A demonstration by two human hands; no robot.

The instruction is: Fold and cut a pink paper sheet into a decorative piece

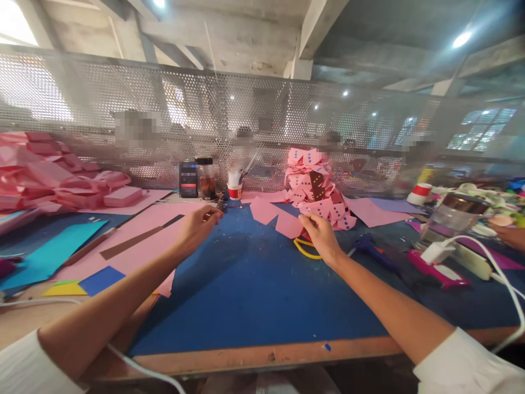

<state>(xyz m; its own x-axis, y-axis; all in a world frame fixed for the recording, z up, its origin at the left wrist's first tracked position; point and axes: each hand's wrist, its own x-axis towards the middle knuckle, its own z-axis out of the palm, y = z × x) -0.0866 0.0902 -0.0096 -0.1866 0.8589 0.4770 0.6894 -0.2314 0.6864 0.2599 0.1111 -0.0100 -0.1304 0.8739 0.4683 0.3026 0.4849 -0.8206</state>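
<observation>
My right hand (322,235) pinches a pink paper piece (288,224) by its right edge, just above the blue table mat (262,295). Another pink paper piece (263,210) lies right behind it. Beneath my right hand shows the yellow handle of what look like scissors (307,250). My left hand (200,224) is raised at the left of the mat with thumb and fingers pressed together; anything between the fingertips is too small to tell. Close behind the right hand rises a pile of pink paper pieces with coloured dots (314,183).
Pink paper strips (61,175) heap up at the far left, near pink sheets (143,249) and a turquoise sheet (53,254). A blue glue gun (377,253), pink power strip (438,269) with white cable and clear jar (447,221) stand right. Perforated metal (254,126) screens the back.
</observation>
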